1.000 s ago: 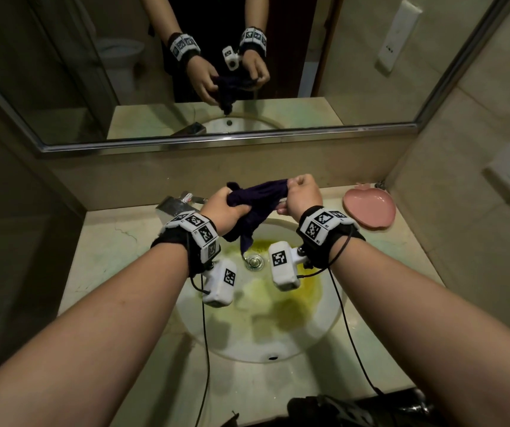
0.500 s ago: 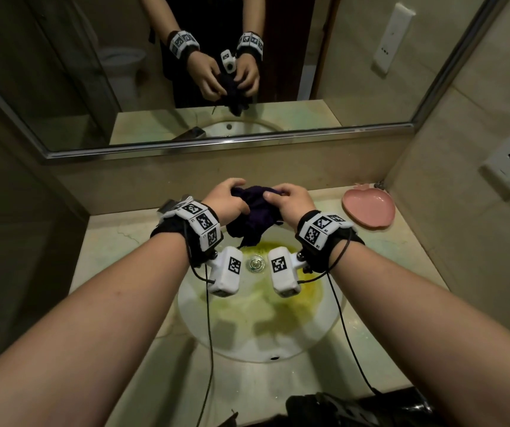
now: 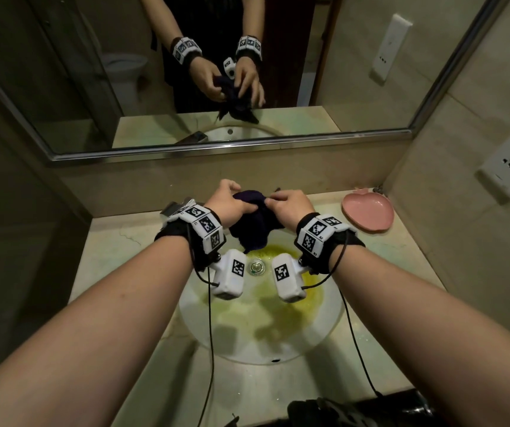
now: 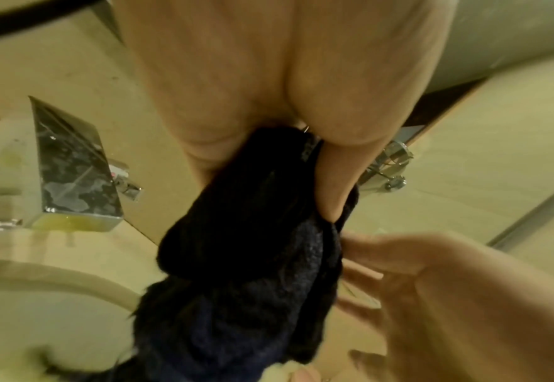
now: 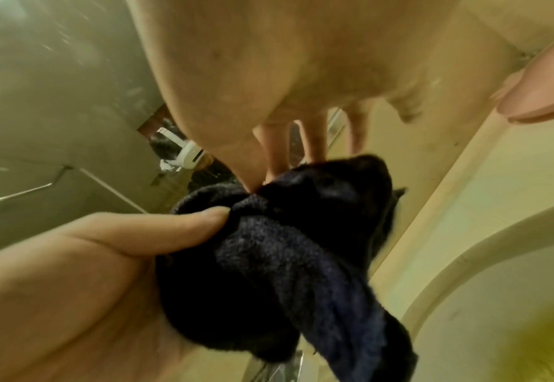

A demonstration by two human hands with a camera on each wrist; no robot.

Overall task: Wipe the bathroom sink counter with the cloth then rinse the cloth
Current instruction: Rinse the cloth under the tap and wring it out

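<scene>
A dark purple cloth [image 3: 253, 226] hangs bunched above the back of the white sink basin [image 3: 278, 349]. My left hand [image 3: 232, 204] grips its upper part, thumb pressed into the fabric [image 5: 285, 245]. From the right, my right hand [image 3: 290, 204] pinches the top of the bunch between thumb and forefinger while its other fingers [image 5: 314, 139] stay straighter. In the left wrist view the cloth [image 4: 252, 258] trails down from my palm toward the basin. The marble counter [image 3: 118, 241] surrounds the basin, which shows a yellow-green stain near the drain [image 3: 256, 266].
The chrome faucet [image 4: 73, 168] stands at the back left, mostly hidden behind my left wrist in the head view. A pink dish [image 3: 367, 212] sits at the counter's back right corner. The mirror [image 3: 355, 72] is just behind and a wall outlet [image 3: 509, 167] at right.
The cloth was stretched between my hands a second ago. My hands have come together and bunched it into a wad, with the right hand shifting to a pinch on top.
</scene>
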